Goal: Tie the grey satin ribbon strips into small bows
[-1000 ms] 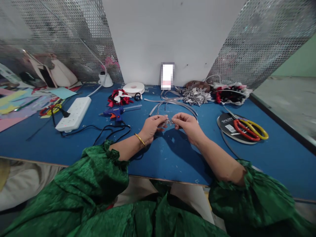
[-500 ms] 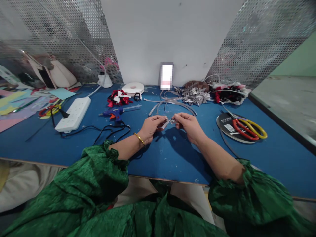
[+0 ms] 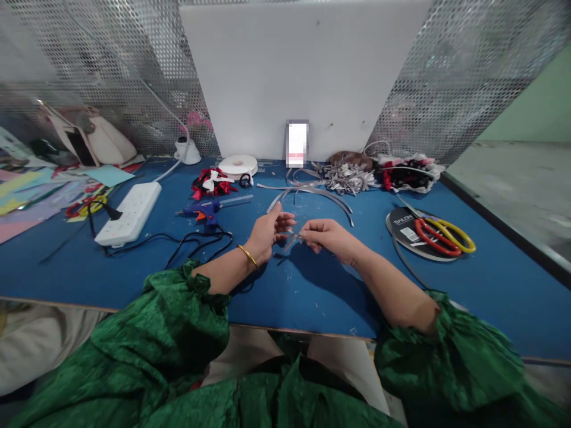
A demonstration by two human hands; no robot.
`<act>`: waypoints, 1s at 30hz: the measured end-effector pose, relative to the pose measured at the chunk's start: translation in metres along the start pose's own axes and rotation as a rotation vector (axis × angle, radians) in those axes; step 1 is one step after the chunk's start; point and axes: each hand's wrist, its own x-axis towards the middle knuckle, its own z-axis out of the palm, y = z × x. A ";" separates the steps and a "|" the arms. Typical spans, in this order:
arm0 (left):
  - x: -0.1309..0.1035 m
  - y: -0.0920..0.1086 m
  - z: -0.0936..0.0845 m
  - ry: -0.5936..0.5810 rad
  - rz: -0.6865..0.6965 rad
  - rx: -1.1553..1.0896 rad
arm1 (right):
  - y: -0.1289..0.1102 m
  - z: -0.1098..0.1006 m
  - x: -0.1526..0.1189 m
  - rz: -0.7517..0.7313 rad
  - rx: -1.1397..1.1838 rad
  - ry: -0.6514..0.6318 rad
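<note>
My right hand (image 3: 329, 236) pinches a small grey ribbon bow (image 3: 292, 240) between thumb and fingertips, above the blue table. Facing it, my left hand (image 3: 269, 230) has its thumb raised and fingers apart, close beside the bow's left side. Beyond the hands, loose strips of grey ribbon (image 3: 328, 192) lie curved on the table. A pile of grey ribbon bows (image 3: 350, 177) sits behind them to the right.
At left are a blue glue gun (image 3: 203, 211), its black cord, and a white power strip (image 3: 131, 214). Red-and-yellow-handled scissors (image 3: 441, 235) lie across a black ribbon spool (image 3: 404, 229) at right. A phone (image 3: 297, 144) leans on the white board (image 3: 303, 71).
My left hand has let go of the ribbon and its fingers have opened. My right hand keeps its pinch on the bow, slightly lower and to the left. The view has shifted slightly.
</note>
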 end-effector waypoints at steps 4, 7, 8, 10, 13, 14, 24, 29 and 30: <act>0.001 0.003 -0.001 0.020 -0.034 -0.032 | -0.003 -0.004 -0.006 0.084 -0.095 -0.397; 0.002 0.003 -0.001 0.018 -0.040 -0.030 | -0.006 -0.015 -0.002 0.016 0.051 -0.284; 0.002 0.003 -0.001 0.019 -0.042 -0.027 | -0.007 -0.019 0.001 -0.048 0.180 -0.095; 0.002 0.003 -0.001 0.018 -0.047 -0.019 | -0.005 -0.029 0.009 -0.189 0.470 0.291; 0.002 0.002 -0.001 0.000 -0.054 0.010 | 0.003 -0.036 0.021 -0.004 0.540 0.566; 0.002 0.002 -0.001 -0.016 -0.053 0.026 | 0.006 -0.035 0.023 0.076 0.434 0.597; -0.001 -0.007 -0.001 -0.234 0.073 0.306 | 0.019 -0.006 0.010 -0.317 -1.143 0.113; 0.000 -0.009 -0.001 -0.272 0.096 0.344 | 0.019 -0.008 0.012 -0.310 -1.144 0.111; 0.000 -0.009 -0.001 -0.274 0.099 0.350 | 0.019 -0.008 0.013 -0.309 -1.142 0.111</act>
